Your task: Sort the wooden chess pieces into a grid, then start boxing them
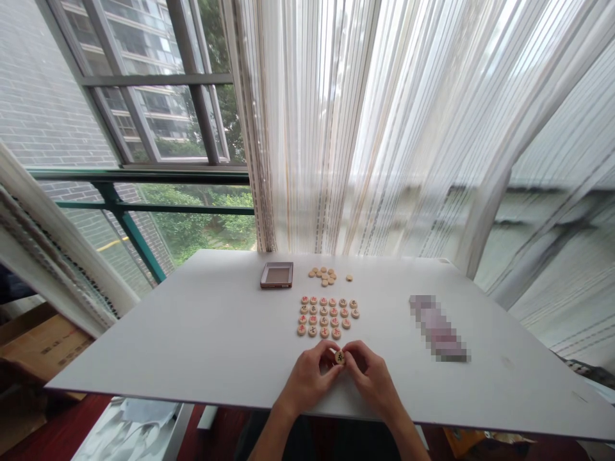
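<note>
Near the front edge of the white table, a round wooden piece with a dark character (339,358) is pinched between my left hand (308,378) and my right hand (371,379). The fingertips of both hands touch it from either side. Just beyond my hands lie several round wooden pieces (323,320) in rows, face up, some with red and some with dark characters. Farther back is a loose cluster of wooden pieces (325,275) with no markings visible. One more such piece (349,278) lies apart to the right of that cluster.
An open shallow box (277,275) sits at the back of the white table (216,333), left of the pieces. A blurred pinkish item (439,328) lies on the right side. Curtains and a window stand behind the table, and a cardboard box (43,342) is at the far left.
</note>
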`<state>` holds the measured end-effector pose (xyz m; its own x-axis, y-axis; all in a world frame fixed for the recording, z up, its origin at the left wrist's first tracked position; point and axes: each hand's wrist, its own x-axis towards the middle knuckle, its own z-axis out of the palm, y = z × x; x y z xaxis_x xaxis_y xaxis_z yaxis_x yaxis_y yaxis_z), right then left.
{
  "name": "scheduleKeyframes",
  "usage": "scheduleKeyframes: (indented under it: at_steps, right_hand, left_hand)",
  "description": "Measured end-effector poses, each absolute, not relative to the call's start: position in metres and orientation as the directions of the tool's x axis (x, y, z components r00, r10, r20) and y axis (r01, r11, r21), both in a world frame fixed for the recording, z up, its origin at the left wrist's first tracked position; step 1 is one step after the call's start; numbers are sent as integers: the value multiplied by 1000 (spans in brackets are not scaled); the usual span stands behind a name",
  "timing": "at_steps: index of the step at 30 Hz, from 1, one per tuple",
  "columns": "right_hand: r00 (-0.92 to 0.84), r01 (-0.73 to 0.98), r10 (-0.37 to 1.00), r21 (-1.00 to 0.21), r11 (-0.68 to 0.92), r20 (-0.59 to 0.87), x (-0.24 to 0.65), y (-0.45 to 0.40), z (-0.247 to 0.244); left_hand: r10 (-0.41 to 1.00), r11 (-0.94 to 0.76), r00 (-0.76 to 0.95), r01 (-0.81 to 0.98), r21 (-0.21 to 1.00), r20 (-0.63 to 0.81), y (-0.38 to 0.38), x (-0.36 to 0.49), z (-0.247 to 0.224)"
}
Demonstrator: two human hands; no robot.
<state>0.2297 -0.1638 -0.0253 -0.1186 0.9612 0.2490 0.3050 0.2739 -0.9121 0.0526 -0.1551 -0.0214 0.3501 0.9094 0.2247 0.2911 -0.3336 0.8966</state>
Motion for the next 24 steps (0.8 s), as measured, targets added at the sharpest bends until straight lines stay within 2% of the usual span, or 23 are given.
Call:
scheduleKeyframes:
  at_steps: [14,24]
  right_hand:
    - [-126,212,955,-933,291,269,228,-163,-26]
    - [-136,221,953,-929,297,272,230,-163,-28]
  left_hand:
    - [906,-367,326,290,884,269,-155,52,-19]
    - [904,-349,343,246,904,255,-155,51,-18]
